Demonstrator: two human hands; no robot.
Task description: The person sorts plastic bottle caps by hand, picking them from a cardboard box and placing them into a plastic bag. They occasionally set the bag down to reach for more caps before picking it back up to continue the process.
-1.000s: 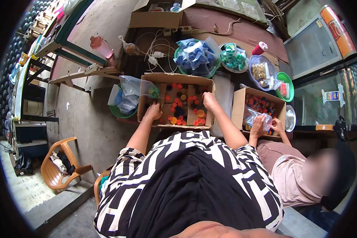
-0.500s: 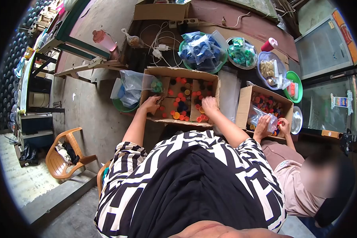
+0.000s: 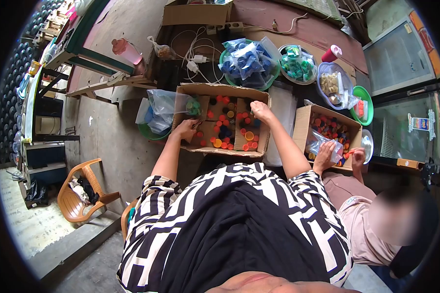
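A cardboard box stands in front of me with loose orange, yellow and dark plastic bottle caps on its bottom. My left hand is at the box's left side, fingers curled together near the wall; what lies between them is hidden. Over the right part of the box, my right hand has its fingertips pinched together close to the dark caps. A clear plastic bag hangs over the left wall, with green caps at its inner end.
Behind the box stand a basin of bagged blue caps and a bowl of bagged green caps. At right, a person's hands work at another cardboard box of caps. A brown plastic chair is at left.
My right hand has moved away from me, from the box's near right part to its far right. My left hand stays put. The other person's right hand has shifted right.
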